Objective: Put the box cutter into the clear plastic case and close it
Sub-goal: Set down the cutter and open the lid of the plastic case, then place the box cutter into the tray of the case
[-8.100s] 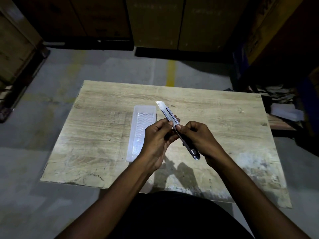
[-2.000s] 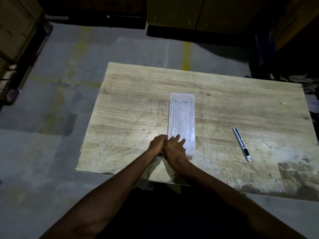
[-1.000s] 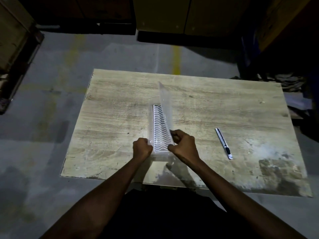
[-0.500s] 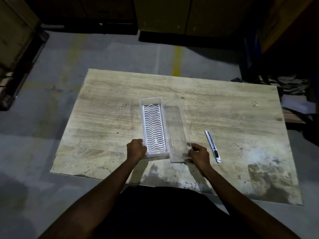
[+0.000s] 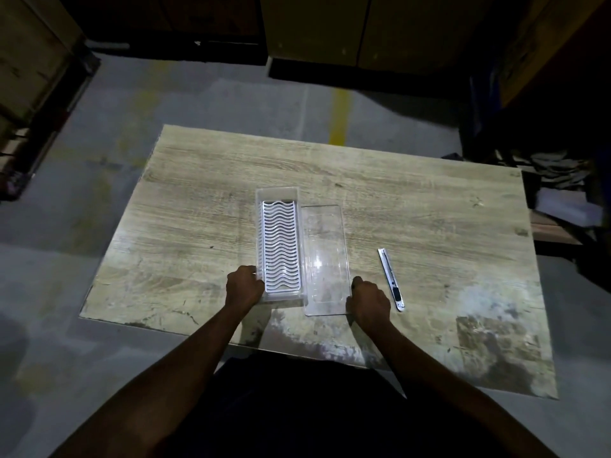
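Observation:
The clear plastic case lies open in the middle of the wooden table, its white wavy insert showing. Its clear lid lies flat on the table right beside it. My left hand grips the case's near left corner. My right hand rests at the lid's near right corner, fingers curled on its edge. The box cutter, silver with a black slider, lies on the table just right of my right hand, blade end pointing away.
The table's near edge runs just below my hands. Grey concrete floor with a yellow line lies beyond. Cardboard boxes stand at the back, a wooden pallet at the left, clutter at the right.
The lid, raised upright a second ago, has been swung over and laid flat to the right of the case. My right hand followed it down; my left hand stayed on the case.

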{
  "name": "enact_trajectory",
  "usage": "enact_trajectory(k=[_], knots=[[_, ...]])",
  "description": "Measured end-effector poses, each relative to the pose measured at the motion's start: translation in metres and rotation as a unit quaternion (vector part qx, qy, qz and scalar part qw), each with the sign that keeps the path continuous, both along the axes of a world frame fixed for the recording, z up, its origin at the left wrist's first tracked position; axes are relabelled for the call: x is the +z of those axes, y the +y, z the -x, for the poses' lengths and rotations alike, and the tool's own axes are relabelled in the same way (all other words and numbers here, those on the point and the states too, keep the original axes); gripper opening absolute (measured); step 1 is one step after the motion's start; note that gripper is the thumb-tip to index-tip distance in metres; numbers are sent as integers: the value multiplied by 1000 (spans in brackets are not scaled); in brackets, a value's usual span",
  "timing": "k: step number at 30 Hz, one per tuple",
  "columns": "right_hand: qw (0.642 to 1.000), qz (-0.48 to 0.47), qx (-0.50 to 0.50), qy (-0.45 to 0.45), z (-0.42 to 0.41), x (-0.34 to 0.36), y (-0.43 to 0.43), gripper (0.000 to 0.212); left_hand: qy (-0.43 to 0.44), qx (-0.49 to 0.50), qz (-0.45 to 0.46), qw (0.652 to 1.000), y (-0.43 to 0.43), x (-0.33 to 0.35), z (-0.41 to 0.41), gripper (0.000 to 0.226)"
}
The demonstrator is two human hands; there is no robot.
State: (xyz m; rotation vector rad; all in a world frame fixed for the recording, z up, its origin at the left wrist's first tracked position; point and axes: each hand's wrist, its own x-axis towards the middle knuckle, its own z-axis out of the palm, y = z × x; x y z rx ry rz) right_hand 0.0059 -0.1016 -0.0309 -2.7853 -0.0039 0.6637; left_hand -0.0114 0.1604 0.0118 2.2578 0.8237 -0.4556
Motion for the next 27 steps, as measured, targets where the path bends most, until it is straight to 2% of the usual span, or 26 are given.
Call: enact_trajectory(k=[6,9,15,27], knots=[[988,24,-101,-117,-50,10,-16,13,3,-6,-11,1000,-3,-3,0,21],[983,36,-142,-109,-64,6,-31,17,-4,-11,-25,1000,-4,-3,2,33],[985,41,-156,-65,-66,-12,-42,29,-6,-6,-19,1000,-4,-6,5,34],[979,56,-187,-64,-73,-21,-38,21,-12,-2,-24,1000,-2,-11,3,33]])
